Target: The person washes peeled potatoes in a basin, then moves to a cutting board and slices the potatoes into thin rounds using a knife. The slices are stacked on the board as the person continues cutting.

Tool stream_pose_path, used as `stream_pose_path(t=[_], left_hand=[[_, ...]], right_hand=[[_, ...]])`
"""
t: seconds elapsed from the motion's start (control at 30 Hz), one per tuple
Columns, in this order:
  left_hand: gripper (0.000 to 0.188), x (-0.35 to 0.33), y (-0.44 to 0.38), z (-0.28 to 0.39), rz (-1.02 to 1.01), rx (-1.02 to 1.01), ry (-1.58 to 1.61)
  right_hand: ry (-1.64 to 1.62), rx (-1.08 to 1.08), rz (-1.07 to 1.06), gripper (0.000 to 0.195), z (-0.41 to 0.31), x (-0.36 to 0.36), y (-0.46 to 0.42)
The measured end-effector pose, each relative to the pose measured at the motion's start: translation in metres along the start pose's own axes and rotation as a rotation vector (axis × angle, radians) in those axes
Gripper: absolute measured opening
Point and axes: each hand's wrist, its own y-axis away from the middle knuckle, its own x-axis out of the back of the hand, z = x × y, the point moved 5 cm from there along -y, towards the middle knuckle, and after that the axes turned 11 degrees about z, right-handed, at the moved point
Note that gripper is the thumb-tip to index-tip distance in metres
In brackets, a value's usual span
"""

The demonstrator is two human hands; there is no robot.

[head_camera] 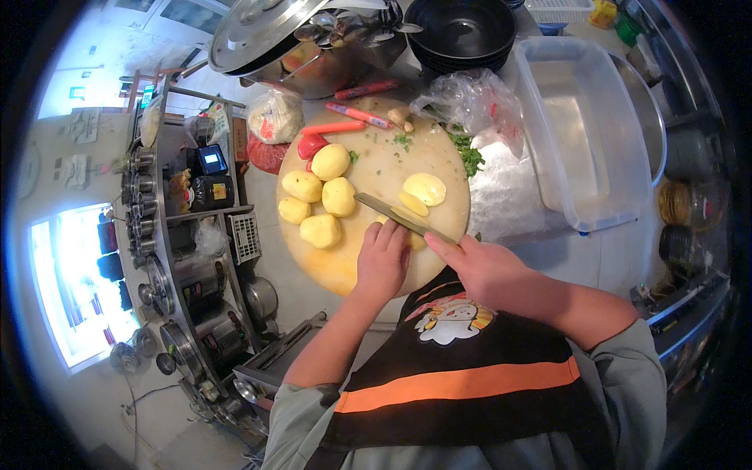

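My right hand (473, 258) grips the handle of a kitchen knife (390, 212), whose blade points up and left across the round cutting board (370, 264). Against the blade's near side, my left hand (385, 252) rests with bent fingers on a potato that is mostly hidden by hand and knife. Flat potato slices (424, 189) lie just beyond the blade. Several whole peeled potatoes (339, 197) are grouped on the board's left half. Behind them are a red pepper (311, 145) and red-wrapped sausages (358, 114).
A large steel pot (329, 70) with spoons stands behind the board, beside stacked black bowls (461, 35). At the right is a translucent plastic tub (587, 135). A plastic bag (476, 106) and chopped greens (468, 154) touch the board's right side. Metal shelving (205, 214) stands left.
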Motion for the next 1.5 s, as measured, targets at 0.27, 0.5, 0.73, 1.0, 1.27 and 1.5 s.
stream_pose_path(t=[0.27,0.5,0.73,1.0,1.27,1.5], left_hand=[[0.048,-0.001,0.002,0.0,0.012,0.004,-0.008],[0.042,-0.002,0.004,0.0,0.035,0.007,-0.015],[0.038,-0.001,0.002,0.001,0.022,-0.01,-0.021],[0.045,-0.001,0.004,0.001,0.003,-0.005,-0.023],[0.047,0.0,0.002,0.003,0.023,-0.018,-0.024],[0.05,-0.001,0.005,0.001,0.017,0.002,-0.025]], right_hand=[[0.028,-0.162,-0.154,0.069,0.014,-0.03,-0.021],[0.035,-0.019,-0.009,0.061,-0.007,0.009,0.013],[0.182,0.034,0.093,0.056,-0.017,0.026,0.038],[0.12,0.078,0.105,0.061,-0.015,0.021,0.028],[-0.006,-0.145,-0.13,0.07,0.003,-0.015,-0.01],[0.03,-0.13,-0.113,0.071,0.012,-0.033,-0.02]])
